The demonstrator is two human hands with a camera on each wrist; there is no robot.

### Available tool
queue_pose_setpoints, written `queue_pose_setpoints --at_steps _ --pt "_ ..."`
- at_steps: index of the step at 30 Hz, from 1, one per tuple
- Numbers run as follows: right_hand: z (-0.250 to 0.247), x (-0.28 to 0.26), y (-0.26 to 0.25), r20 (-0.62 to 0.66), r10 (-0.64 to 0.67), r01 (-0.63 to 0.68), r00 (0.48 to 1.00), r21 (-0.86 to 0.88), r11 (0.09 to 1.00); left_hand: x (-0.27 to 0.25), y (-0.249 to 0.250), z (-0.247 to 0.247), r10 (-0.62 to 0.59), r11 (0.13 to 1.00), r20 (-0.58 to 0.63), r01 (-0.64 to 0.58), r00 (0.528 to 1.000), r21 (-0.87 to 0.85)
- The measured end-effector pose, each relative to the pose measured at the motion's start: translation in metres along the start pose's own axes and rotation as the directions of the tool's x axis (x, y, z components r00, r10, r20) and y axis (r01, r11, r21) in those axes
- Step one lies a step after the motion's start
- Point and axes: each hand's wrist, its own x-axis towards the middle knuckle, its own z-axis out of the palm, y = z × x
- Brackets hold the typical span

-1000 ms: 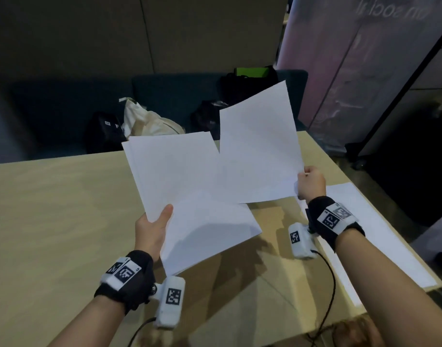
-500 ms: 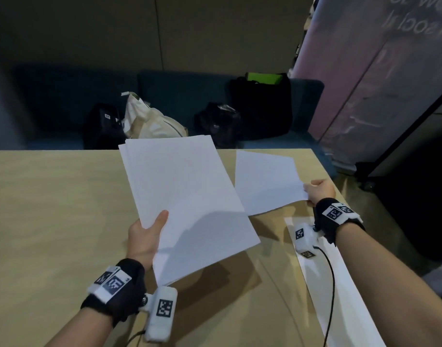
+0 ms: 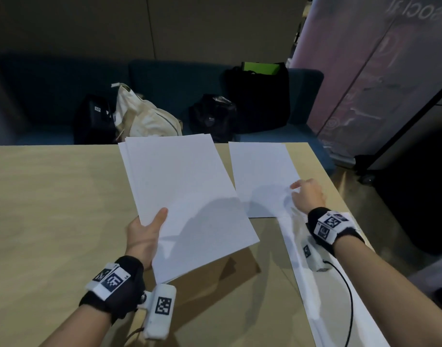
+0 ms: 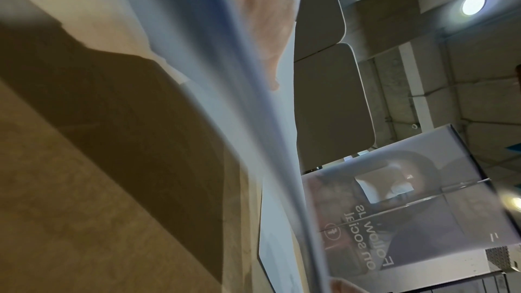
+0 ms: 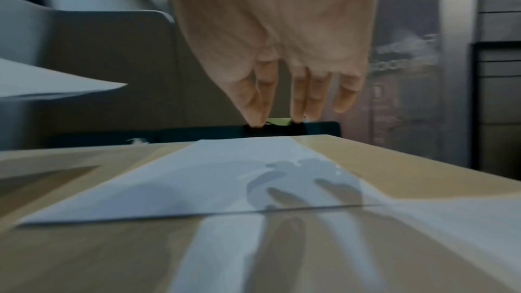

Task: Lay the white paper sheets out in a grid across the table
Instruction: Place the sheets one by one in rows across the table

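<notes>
I see the wooden table (image 3: 52, 209) filling the lower view, its far edge running straight across in front of a dark blue sofa (image 3: 164, 78) loaded with bags, and its right edge slanting down toward me. The whole left half of the tabletop is bare wood, wide room for more sheets.

The stack of white paper sheets (image 3: 187, 201) is the next biggest thing. My left hand (image 3: 144, 234) grips it at its near-left edge, thumb on top and the remaining fingers hidden beneath, holding it tilted above the table so that it casts a shadow on the wood. The left wrist view shows the stack edge-on, blurred.

One single sheet (image 3: 261, 176) lies flat at the far right corner, its top edge almost on the table's far edge, a strip of wood left between it and the right edge. A second sheet (image 3: 322, 291) lies nearer me along the right edge, its far end just beside the first sheet's near edge.

My right hand (image 3: 307, 194) hovers over the near-right corner of the single sheet, fingers straight and loosely spread, holding nothing; the right wrist view shows a gap between the fingertips (image 5: 255, 117) and the paper.
</notes>
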Motion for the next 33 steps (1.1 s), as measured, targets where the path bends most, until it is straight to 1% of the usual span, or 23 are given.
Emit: queue_pose_setpoints --at_steps 2,4,6,8,11,14,18,20,23,26,33 --pt "0.012 -0.014 -0.014 0.133 -0.107 0.124 0.985 -0.121 0.985 -0.001 -0.001 0.001 0.009 1.0 0.006 -0.009 1.0 0.008" --pt "0.025 -0.022 -0.025 0.245 -0.154 0.208 0.957 -0.208 0.956 -0.003 -0.001 0.002 0.017 1.0 0.009 -0.017 1.0 0.013" --pt "0.033 -0.025 -0.033 0.312 -0.158 0.244 0.937 -0.259 0.935 -0.002 -0.002 0.002 0.01 1.0 0.014 -0.01 1.0 0.019" --pt "0.035 -0.023 -0.04 0.353 -0.126 0.241 0.927 -0.304 0.922 -0.002 -0.002 0.002 0.003 1.0 0.011 -0.004 1.0 0.028" --pt "0.033 -0.015 -0.045 0.365 -0.089 0.215 0.927 -0.32 0.923 -0.001 -0.004 0.001 -0.005 1.0 0.02 0.004 1.0 0.009" --pt "0.028 -0.005 -0.042 0.359 -0.052 0.165 0.932 -0.291 0.943 0.0 -0.001 0.002 -0.014 1.0 0.003 0.014 1.0 0.008" --pt "0.019 0.002 -0.031 0.381 -0.016 0.126 0.924 -0.265 0.956 0.004 0.002 0.007 0.024 0.999 0.003 -0.024 1.0 0.022" --pt "0.016 0.004 -0.026 0.373 0.003 0.106 0.928 -0.271 0.957 0.006 0.005 0.01 0.022 0.999 0.006 -0.022 1.0 0.028" --pt "0.019 0.003 -0.021 0.322 -0.04 0.125 0.946 -0.248 0.961 0.01 0.007 0.013 0.002 1.0 0.016 -0.002 1.0 0.019" --pt "0.025 -0.003 -0.019 0.347 -0.087 0.174 0.934 -0.228 0.958 0.012 0.007 0.016 0.0 1.0 0.026 0.0 1.0 0.022" --pt "0.019 0.001 -0.011 0.365 -0.048 0.133 0.93 -0.21 0.969 0.011 0.005 0.019 -0.001 1.0 0.05 0.0 0.999 0.013"
